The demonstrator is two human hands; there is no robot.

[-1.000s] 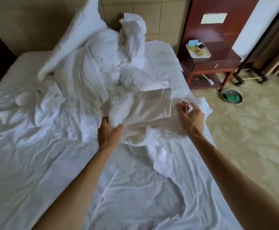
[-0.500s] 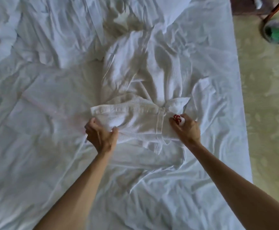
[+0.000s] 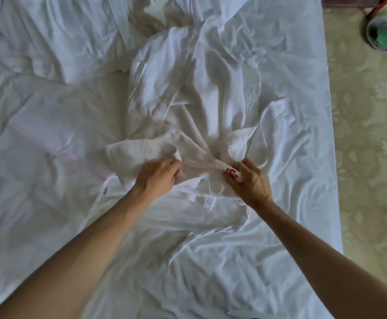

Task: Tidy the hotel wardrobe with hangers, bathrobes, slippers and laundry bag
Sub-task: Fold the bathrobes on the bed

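Two hands on one bathrobe [image 3: 188, 93] | mid-bed [image 3: 291, 238], near edge now bunched | left hand [image 3: 158, 178], right hand [image 3: 250, 180] both clamped on its cloth, drawn closer together | judged: gathering for folding | bin [image 3: 386, 34] far right

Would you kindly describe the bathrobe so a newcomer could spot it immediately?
On the bed, look where both hands meet. The bathrobe lies bunched there, stretching away from them. Unlike the smooth sheets around it, its fabric is thick and waffle-textured.

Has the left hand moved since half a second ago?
Yes. The left hand has moved right along the bathrobe, toward the right hand and the bed's right edge.
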